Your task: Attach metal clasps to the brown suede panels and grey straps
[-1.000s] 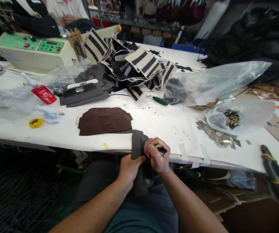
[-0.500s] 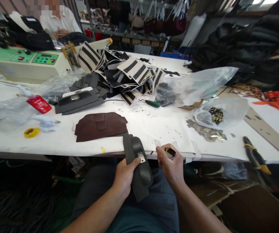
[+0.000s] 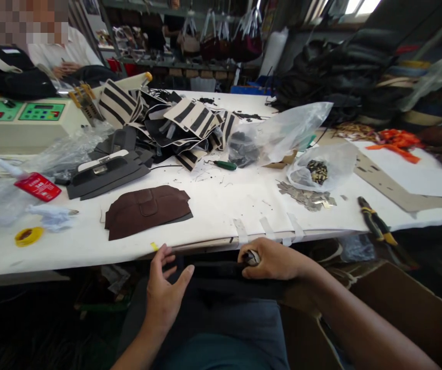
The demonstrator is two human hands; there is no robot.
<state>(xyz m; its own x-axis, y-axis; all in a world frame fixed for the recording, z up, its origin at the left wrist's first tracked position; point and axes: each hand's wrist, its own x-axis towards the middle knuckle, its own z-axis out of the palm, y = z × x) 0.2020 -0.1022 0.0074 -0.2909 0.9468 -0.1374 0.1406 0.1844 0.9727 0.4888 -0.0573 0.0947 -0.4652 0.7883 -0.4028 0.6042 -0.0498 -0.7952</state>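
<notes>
My left hand (image 3: 165, 295) is open just below the table's front edge, its fingers spread and thumb out, with nothing in its grasp. To its right, my right hand (image 3: 272, 259) is closed around a small object with a pale, rounded end (image 3: 251, 258); its kind is not clear. A dark, blurred shape (image 3: 218, 272) spans the gap between the hands over my lap, and I cannot tell what it is. On the table in front lies a brown leather piece (image 3: 149, 210) with a small tab at its middle.
Grey leather pieces (image 3: 109, 174), a red bottle (image 3: 38, 186) and yellow tape (image 3: 29, 236) lie left. A green-handled tool (image 3: 224, 165) lies near striped pieces (image 3: 193, 115). Metal plates (image 3: 305, 196), a plastic bag of fittings (image 3: 316, 172) and pliers (image 3: 377, 221) are right. A person sits behind the machine (image 3: 24, 133).
My left hand has let go of the dark grey leather piece with the metal plate, which no longer shows clearly. My right hand has turned, its fingers now pointing left. The view has shifted right.
</notes>
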